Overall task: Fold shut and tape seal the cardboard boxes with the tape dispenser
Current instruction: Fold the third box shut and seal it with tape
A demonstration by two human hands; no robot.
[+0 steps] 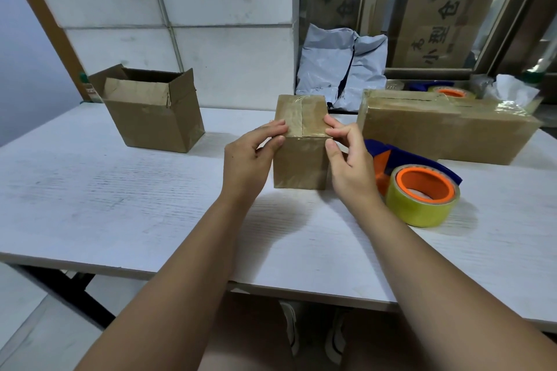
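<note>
Head view: small taped box point(301, 144) at centre of desk point(120, 190), near top edge pinched by curled fingers point(278, 126) of left hand point(248, 159) at 9 o'clock and right hand point(351, 163) at 3; probably light, stiff, tape-slick, best gripped by bare side walls.

cardboard boxes point(156, 123) point(301, 159) point(422, 129): 3 | tape rolls point(422, 206) point(452, 93): 2 | tape dispenser point(407, 156): 1 | hands point(250, 159) point(349, 163): 2

Bare table point(105, 205) lies open across the left and lower middle. The small box point(301, 159) fills the centre; tape dispenser point(422, 205) and long box point(446, 129) crowd the right, open box point(153, 120) the upper left.
</note>
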